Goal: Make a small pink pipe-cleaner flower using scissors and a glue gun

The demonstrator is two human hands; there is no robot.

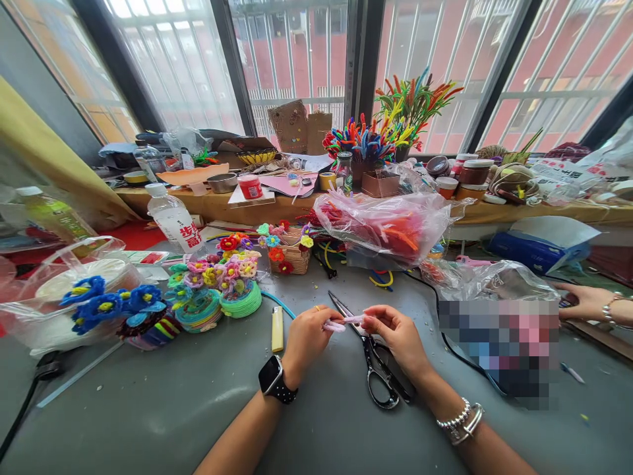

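Between my two hands stretches a pale pink pipe cleaner (352, 320), partly folded at its left end. My left hand (311, 340), with a watch on its wrist, pinches the folded part. The fingertips of my right hand (393, 333) close on the other end. Black-handled scissors (378, 376) lie on the table, their blades passing behind the pipe cleaner. A yellow lighter (277, 330) is just left of my left hand. Pipe-cleaner flowers in small coiled pots (241, 297) stand farther left, next to a woven basket (295, 257) with flowers on it.
A plastic bag of red and pink pipe cleaners (386, 227) lies behind my hands. Another person's hand (586, 303) reaches in at right, beside a clear bag (514, 280) and a blurred-out patch. A white-capped bottle (173, 218) stands at left. A black cable (448, 340) crosses the grey table (198, 409).
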